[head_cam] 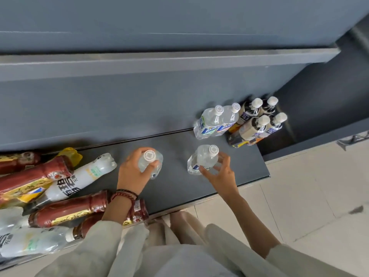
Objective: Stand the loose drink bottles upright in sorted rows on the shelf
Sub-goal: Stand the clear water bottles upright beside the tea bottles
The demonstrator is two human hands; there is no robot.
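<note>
On the dark shelf (pixel 175 184) my left hand (pixel 131 172) grips a clear water bottle (pixel 154 166) with a white cap, held upright. My right hand (pixel 219 172) is spread around a second clear water bottle (pixel 201 158) that stands upright, fingers loosely at its side. Two more clear bottles (pixel 213 122) stand in a row at the back right, beside several dark-labelled bottles (pixel 257 122) with white caps. At the left lies a loose pile of brown-red bottles (pixel 65 210) and white-labelled clear bottles (pixel 79 178) on their sides.
The shelf's front edge (pixel 199 202) runs just before my knees. An upper shelf (pixel 159 62) overhangs at the back. Pale tiled floor (pixel 309 186) lies to the right. A yellow wrapper (pixel 69 154) pokes out behind the pile.
</note>
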